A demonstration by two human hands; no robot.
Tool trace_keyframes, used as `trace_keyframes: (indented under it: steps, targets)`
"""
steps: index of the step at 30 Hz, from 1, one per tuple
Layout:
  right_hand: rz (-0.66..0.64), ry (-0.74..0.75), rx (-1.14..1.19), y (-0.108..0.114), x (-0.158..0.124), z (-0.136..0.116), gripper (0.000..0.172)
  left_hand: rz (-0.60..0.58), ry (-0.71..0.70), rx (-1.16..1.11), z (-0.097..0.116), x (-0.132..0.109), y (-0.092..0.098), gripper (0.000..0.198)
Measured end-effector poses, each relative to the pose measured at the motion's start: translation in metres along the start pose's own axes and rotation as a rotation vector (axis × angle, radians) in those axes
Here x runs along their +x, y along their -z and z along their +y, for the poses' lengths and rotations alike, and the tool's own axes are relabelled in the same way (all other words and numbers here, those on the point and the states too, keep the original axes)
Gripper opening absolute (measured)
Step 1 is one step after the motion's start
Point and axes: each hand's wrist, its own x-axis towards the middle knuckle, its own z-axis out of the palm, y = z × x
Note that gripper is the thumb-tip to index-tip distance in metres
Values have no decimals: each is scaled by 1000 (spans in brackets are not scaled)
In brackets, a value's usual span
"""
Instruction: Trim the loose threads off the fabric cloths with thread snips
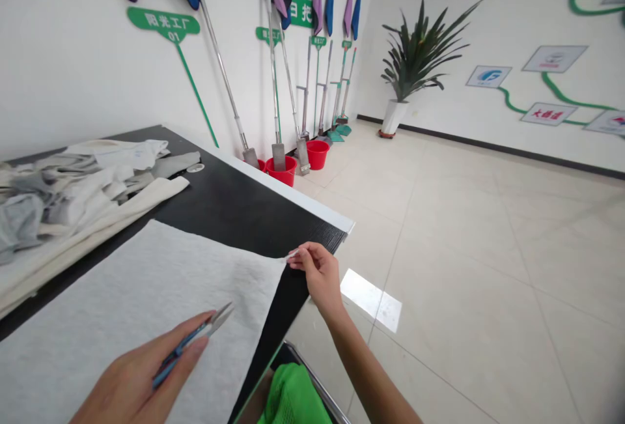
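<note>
A light grey cloth point(146, 294) lies flat on the black table point(234, 209). My right hand point(317, 274) pinches the cloth's far right corner, near the table's right edge. My left hand point(141, 378) rests low over the cloth at the bottom of the view, its fingers closed on small blue-handled thread snips point(195, 339) with the metal blades pointing up and right. The snips' tips are apart from the corner that my right hand pinches.
A heap of grey and cream garments point(73, 189) lies at the table's far left. Mops point(276, 85) lean on the wall above red buckets point(283, 170). A potted plant point(415, 59) stands in the corner. A green mesh item point(293, 398) sits below the table edge.
</note>
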Motion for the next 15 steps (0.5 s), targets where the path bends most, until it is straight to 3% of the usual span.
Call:
trace_keyframes:
  steps: [10,15]
  targets:
    - [15,10,-28,11,14,1,21,-287,-173,46,54,95,-2,47]
    - [25,10,-21,10,16,3,17,-337,-275,160,58,130,2,47]
